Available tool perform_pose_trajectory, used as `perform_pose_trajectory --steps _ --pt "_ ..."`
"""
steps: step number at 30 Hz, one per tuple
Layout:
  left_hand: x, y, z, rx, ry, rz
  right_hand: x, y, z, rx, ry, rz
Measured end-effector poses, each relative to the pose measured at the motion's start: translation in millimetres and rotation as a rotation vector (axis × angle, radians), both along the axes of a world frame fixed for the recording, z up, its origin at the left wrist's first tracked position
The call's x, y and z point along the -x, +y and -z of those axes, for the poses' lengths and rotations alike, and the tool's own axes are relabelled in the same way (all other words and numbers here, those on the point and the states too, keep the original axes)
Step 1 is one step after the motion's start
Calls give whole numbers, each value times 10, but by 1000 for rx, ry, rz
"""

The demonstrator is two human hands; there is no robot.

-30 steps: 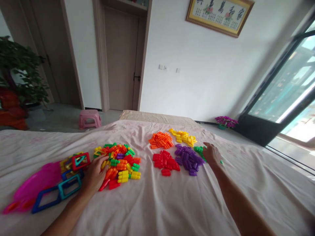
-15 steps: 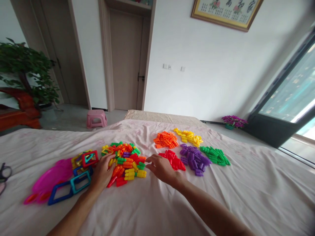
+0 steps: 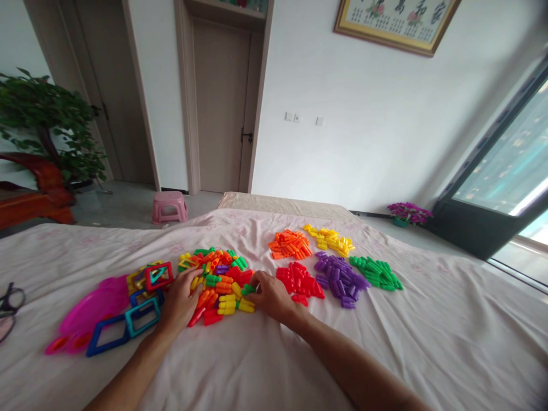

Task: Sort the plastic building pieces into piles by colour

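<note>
A heap of mixed-colour plastic bullet-shaped building blocks [image 3: 225,283] lies on the cloth before me. My left hand [image 3: 183,294] rests at the heap's left side, its fingers spread over the edge blocks and gripping none that I can see. At the right edge, the thumb and fingers of my right hand [image 3: 272,294] close around a green block [image 3: 248,289]; the fingertips are partly hidden. Just beyond that hand are sorted red blocks [image 3: 297,279], with one red block [image 3: 299,299] lying at their near side.
Orange blocks [image 3: 290,245], yellow blocks [image 3: 331,241], purple blocks [image 3: 341,279] and green blocks [image 3: 377,272] form separate piles to the right. Left of the heap are magnetic frame tiles [image 3: 143,317] and a pink plastic tray [image 3: 88,308]. Glasses [image 3: 11,299] lie at the far left.
My right hand has moved left and slightly down onto the heap's edge, covering an orange block there. A red block beside the red pile now shows. My left hand stays nearly still.
</note>
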State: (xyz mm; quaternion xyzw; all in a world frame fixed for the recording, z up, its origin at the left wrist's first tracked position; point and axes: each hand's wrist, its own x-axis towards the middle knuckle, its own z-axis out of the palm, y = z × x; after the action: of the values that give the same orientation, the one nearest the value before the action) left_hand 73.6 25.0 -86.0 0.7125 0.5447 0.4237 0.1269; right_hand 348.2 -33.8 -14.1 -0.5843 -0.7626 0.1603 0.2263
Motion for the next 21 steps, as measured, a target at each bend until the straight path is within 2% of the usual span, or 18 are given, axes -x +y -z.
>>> perform_pose_trajectory --steps 4,7,11,14,17,21 --pt "5 4 6 -4 8 6 -169 -45 -63 -74 49 19" --pt "24 28 35 -15 24 16 -515 -38 -135 -179 83 90" --pt "56 75 90 -23 48 24 -1280 15 -170 -339 84 347" --pt "66 93 109 -22 55 33 -1948 29 -162 -391 62 558" --pt "67 92 110 -17 53 19 -2579 -16 -151 -382 -12 802" --pt "63 87 108 -22 49 23 -3264 -147 -109 -316 -92 1020"
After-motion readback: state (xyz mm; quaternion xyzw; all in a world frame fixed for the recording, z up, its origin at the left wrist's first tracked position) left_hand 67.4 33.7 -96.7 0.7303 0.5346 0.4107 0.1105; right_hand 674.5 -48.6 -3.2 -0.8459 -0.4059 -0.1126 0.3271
